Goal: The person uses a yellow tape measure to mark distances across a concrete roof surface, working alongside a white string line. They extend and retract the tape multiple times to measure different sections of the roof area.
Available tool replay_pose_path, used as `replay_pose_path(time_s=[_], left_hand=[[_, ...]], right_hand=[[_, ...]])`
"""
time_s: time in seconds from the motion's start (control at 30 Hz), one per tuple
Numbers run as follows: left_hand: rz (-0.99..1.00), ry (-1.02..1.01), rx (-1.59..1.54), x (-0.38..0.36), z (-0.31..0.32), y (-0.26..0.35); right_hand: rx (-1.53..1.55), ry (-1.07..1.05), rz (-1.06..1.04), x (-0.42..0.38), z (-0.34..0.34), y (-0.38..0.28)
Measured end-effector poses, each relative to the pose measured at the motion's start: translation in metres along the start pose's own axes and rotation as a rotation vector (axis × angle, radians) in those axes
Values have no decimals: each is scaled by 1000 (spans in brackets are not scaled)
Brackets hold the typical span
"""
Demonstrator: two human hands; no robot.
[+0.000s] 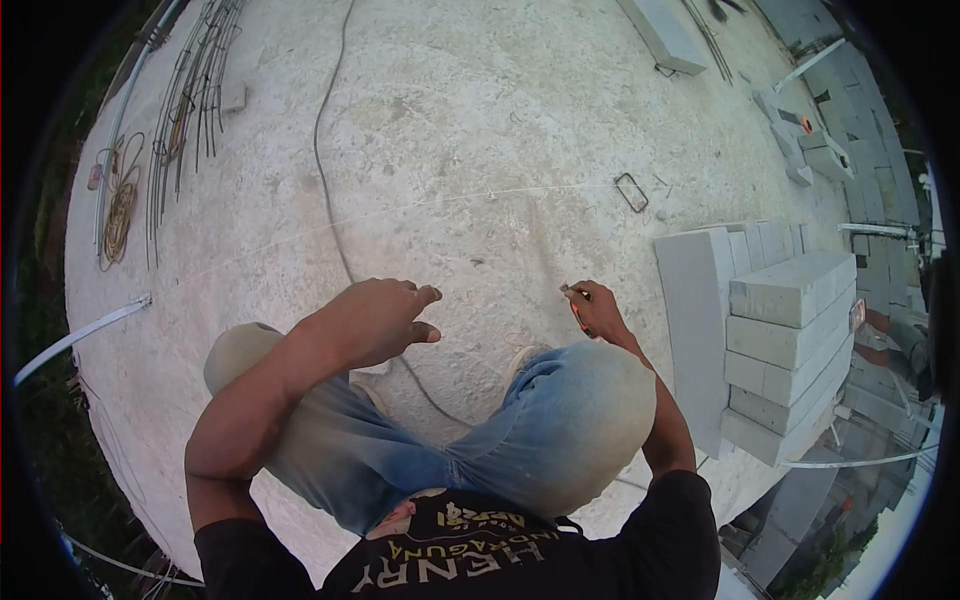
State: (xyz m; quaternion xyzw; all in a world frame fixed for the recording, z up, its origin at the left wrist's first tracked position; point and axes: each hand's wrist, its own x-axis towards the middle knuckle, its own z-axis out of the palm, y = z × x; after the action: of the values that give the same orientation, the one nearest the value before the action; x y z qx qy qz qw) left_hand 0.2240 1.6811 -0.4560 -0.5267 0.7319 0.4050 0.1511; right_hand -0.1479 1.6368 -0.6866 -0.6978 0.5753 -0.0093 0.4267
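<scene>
My left hand [388, 322] hangs over my knee above the concrete floor, its thumb and fingers apart with nothing between them. In front of my other knee, my right hand [603, 312] is closed around a small orange-and-black hand tool [577, 314] with a short metallic tip pointing forward. Its exact kind is hidden by the fingers. I am squatting, and a grey cable [326, 190] runs along the floor and passes between my feet. Ahead of both hands, a thin white line [430, 203] crosses the floor from side to side.
Stacked pale blocks [790, 340] stand close on my right. A bent wire rectangle [631, 193] lies ahead of them. Steel bars [190, 100] and coiled rope [120, 215] lie at left, near the slab's edge. Another person's arm [875, 340] shows beyond the blocks.
</scene>
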Motion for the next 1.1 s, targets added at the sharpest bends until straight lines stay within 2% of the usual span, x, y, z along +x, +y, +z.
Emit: replay_pose_path(time_s=[0.03,0.07,0.13,0.2,0.27,0.33,0.4,0.43,0.47,0.53,0.57,0.6,0.67,0.73,0.77,0.8,0.83,0.87,0.9,0.93,1.0,1.03,1.1], left_hand=[[19,-7,-15,3,1,-3],[37,-12,-28,6,0,-6],[5,-54,-32,17,-6,-10],[-29,-101,-45,23,-8,-15],[-60,-109,-91,29,-6,-22],[-70,-107,-148,29,2,-26],[-87,-111,-208,22,19,-30],[-83,-62,-283,18,30,-31],[-76,-12,-351,9,35,-30],[-167,18,-546,-18,39,-12],[-176,63,-626,-36,42,1],[-192,110,-705,-54,45,12],[-198,171,-732,-93,53,34],[-205,181,-678,-138,48,58],[-247,216,-641,-165,43,67],[-323,239,-636,-189,32,78],[-319,283,-558,-210,17,91],[-305,316,-477,-229,6,99],[-375,323,-486,-246,5,100],[-429,342,-476,-264,7,98],[-506,303,-496,-299,13,95],[-618,213,-522,-316,9,99],[-676,173,-482,-358,26,93]], right_hand=[[412,-71,335,-9,-6,-2],[407,-74,338,-19,-10,2],[1200,-68,571,-51,-13,11],[1480,3,698,-92,-14,6],[1319,92,705,-131,-6,23],[1562,81,888,-181,-7,19],[1463,137,978,-229,-21,-15],[1663,35,971,-257,-23,-6],[1670,45,978,-273,-37,-22],[1900,34,1169,-318,-63,-53],[1908,5,1150,-332,-86,-76],[1941,110,1157,-340,-109,-100],[1784,110,888,-356,-146,-89],[1441,295,857,-352,-183,-60],[1032,443,780,-342,-197,-37],[546,458,783,-324,-241,-60],[493,455,762,-308,-272,-72],[67,543,696,-292,-292,-71],[58,521,681,-278,-312,-56],[-139,588,526,-268,-326,-44],[-304,492,551,-247,-351,-20],[-290,484,526,-239,-357,-2],[-364,429,540,-225,-357,27]])
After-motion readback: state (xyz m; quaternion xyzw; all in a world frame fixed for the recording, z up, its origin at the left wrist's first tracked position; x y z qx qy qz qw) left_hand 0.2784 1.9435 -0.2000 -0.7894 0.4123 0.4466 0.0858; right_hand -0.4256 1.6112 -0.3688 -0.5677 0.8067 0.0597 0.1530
